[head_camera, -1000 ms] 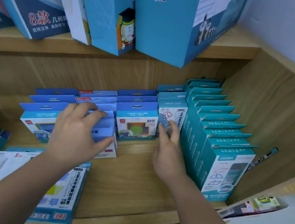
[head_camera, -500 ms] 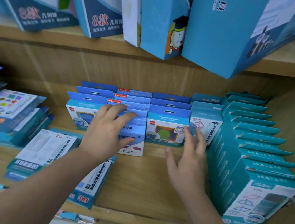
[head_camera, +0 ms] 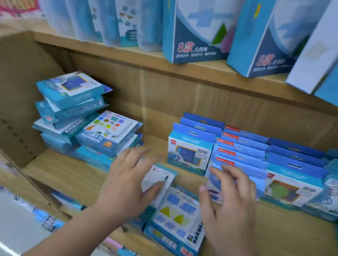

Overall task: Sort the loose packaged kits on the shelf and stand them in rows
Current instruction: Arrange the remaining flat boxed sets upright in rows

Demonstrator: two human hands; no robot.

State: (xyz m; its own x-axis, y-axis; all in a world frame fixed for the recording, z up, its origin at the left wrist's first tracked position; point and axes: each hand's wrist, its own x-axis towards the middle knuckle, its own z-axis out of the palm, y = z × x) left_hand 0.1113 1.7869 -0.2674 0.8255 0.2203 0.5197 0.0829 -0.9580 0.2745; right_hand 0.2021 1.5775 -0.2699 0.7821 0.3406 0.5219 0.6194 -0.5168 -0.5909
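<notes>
Spread open and empty: left hand (head_camera: 129,185), right hand (head_camera: 230,203); flat blue-and-white cardboard kit (head_camera: 180,215) seems light, stiff, so pinch its edges

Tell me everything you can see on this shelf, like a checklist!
Surface: wooden shelf.
Job's things: rows of kits stand at the back; a pile leans at the left; a flat kit lies in front with a white pack on it.
Clutter: blurred bits below the shelf edge.
Hands: left hand has its thumb on the white pack, grip unclear; right hand open at the red-label row.
Cables: nothing seen.
Surroundings: tall boxes on the shelf above.
</notes>
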